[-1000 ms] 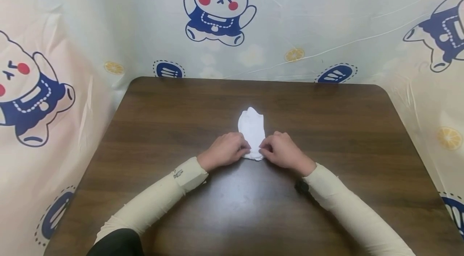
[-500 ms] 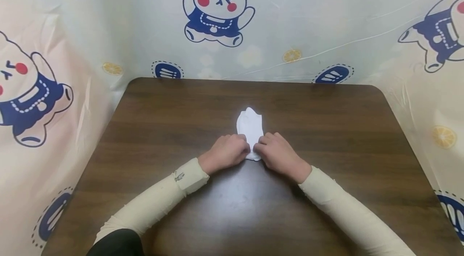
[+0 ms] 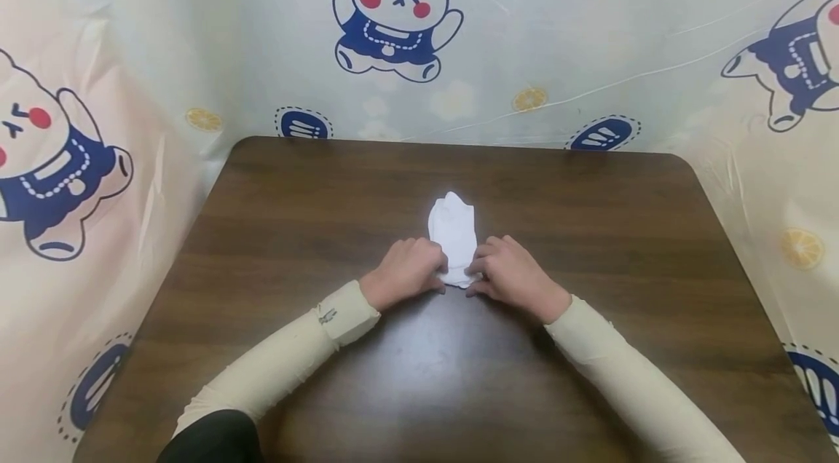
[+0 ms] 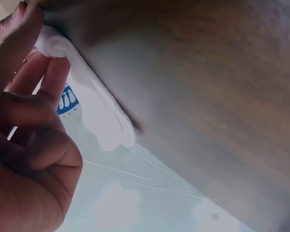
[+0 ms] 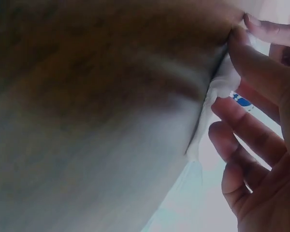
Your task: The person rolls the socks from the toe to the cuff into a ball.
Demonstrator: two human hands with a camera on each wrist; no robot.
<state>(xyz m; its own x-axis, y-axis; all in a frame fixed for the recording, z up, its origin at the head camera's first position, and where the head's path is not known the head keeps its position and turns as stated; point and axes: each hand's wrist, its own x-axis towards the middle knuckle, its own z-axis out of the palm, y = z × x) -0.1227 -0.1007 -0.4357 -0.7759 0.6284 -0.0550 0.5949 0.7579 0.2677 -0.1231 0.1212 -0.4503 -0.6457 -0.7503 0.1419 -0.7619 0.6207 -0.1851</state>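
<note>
A: Where's the white cloth [image 3: 452, 223]?
B: Approx. mid table [image 3: 590, 223], lengthwise, near end rolled up.
A: L hand [image 3: 406, 270]?
B: Curled round the roll's L end, thumb nearside.
A: R hand [image 3: 513, 275]?
B: Same at R end, thumb & fingers either side; can't tell how tight.
A: B/g?
B: Pale sheeting [image 3: 275, 33] w/ bear prints, behind & both sides.

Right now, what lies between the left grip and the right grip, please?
The near end of the cloth, on the table, as the head view shows.
</note>
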